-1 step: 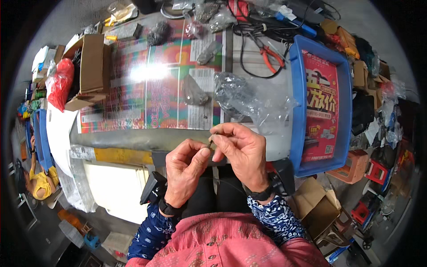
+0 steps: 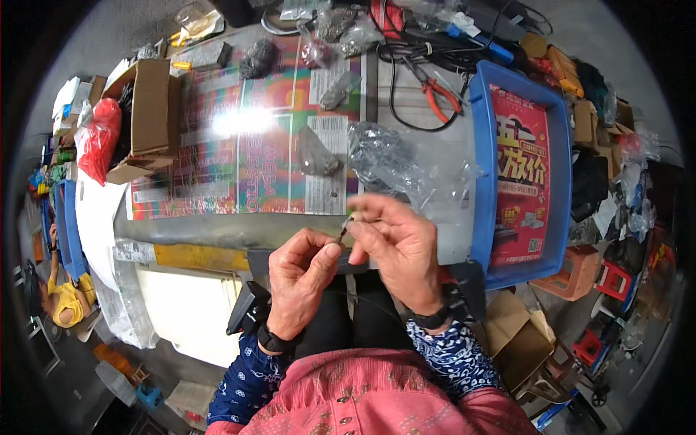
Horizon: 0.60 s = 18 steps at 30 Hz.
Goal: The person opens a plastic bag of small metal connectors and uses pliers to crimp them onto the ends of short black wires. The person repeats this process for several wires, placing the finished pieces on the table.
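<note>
Just past the table's front edge, my two hands meet fingertip to fingertip. My left hand (image 2: 301, 274) is closed in a pinch, thumb against index finger, on a small dark thin piece (image 2: 341, 235) too tiny to name. My right hand (image 2: 397, 250) is closed around the upper end of that piece, thumb against the fingers; its index finger is blurred. A thin dark strand (image 2: 366, 296) shows below my right hand, over my lap. Beyond the hands, clear plastic bags of small parts (image 2: 317, 154) and a crumpled clear bag (image 2: 384, 156) lie on the table.
At right stands a blue tray (image 2: 483, 174) lined with a red printed sheet. Red-handled pliers (image 2: 439, 100) lie by a black cable (image 2: 395, 90). A cardboard box (image 2: 154, 109) and a red bag (image 2: 101, 141) sit at left. A person in yellow (image 2: 69, 299) is far left.
My right hand has shifted slightly right and its index finger has moved, now blurred. More of the small dark piece shows between the fingertips. My left hand stays nearly still.
</note>
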Motion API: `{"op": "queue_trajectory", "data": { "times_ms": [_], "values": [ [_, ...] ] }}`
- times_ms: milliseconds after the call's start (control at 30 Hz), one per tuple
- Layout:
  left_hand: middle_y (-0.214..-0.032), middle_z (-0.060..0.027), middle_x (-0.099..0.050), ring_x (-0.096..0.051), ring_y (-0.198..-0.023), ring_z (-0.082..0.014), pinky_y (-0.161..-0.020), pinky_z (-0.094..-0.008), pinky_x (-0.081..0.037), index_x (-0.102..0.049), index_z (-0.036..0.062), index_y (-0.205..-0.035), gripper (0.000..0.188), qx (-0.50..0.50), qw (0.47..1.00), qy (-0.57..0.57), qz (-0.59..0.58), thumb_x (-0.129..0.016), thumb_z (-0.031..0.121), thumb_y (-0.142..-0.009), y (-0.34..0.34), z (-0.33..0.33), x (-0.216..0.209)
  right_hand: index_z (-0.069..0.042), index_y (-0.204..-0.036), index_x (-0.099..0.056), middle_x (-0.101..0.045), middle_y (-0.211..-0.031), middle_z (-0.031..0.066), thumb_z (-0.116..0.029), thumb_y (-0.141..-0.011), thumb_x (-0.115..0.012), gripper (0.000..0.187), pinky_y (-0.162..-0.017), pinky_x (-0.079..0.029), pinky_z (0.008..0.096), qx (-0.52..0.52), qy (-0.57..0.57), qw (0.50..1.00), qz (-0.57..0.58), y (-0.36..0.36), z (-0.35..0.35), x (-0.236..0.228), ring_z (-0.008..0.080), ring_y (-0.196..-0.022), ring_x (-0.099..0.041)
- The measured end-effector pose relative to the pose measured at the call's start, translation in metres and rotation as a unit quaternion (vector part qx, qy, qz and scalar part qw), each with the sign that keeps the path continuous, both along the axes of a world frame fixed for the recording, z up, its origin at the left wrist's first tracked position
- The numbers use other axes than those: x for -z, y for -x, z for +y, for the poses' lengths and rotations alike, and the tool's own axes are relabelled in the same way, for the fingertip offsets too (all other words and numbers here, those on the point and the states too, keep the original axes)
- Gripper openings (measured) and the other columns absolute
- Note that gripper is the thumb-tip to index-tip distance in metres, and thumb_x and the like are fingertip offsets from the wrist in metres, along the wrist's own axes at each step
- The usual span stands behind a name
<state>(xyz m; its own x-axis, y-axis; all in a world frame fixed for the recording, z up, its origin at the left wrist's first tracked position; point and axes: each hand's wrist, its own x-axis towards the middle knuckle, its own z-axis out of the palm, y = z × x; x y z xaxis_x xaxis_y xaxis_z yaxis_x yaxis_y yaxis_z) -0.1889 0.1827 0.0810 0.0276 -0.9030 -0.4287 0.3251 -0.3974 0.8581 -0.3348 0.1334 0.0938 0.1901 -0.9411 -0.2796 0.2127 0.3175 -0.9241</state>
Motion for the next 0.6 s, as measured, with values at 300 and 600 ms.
{"op": "queue_trajectory", "data": {
  "times_ms": [300, 600],
  "values": [
    [-0.065, 0.0031, -0.05, -0.038, -0.05, -0.0043, -0.044, -0.0207, -0.029, -0.059, 0.0022, -0.094, 0.018, -0.023, 0.999, 0.022, 0.001, -0.062, 0.019, -0.094, -0.012, 0.004, 0.005, 0.004, -0.101, -0.064, -0.061, -0.073, 0.0022, -0.005, -0.092, -0.058, 0.015, -0.051, -0.041, 0.0182, 0.144, 0.285, 0.911, 0.263, 0.093, -0.105, -0.03, 0.0042, -0.058, -0.052],
    [-0.08, -0.0035, -0.06, -0.053, -0.065, -0.0102, -0.062, -0.0217, -0.044, -0.063, -0.0005, -0.093, 0.015, -0.008, 0.999, 0.05, -0.014, -0.066, 0.014, -0.09, -0.009, 0.0, 0.018, 0.0, -0.124, -0.05, -0.057, -0.113, 0.0188, -0.025, -0.081, -0.071, 0.054, -0.085, -0.046, 0.046, -0.067, 0.261, 0.661, 0.7, 0.109, -0.186, 0.122, 0.0374, -0.105, -0.055]
  ]
}}
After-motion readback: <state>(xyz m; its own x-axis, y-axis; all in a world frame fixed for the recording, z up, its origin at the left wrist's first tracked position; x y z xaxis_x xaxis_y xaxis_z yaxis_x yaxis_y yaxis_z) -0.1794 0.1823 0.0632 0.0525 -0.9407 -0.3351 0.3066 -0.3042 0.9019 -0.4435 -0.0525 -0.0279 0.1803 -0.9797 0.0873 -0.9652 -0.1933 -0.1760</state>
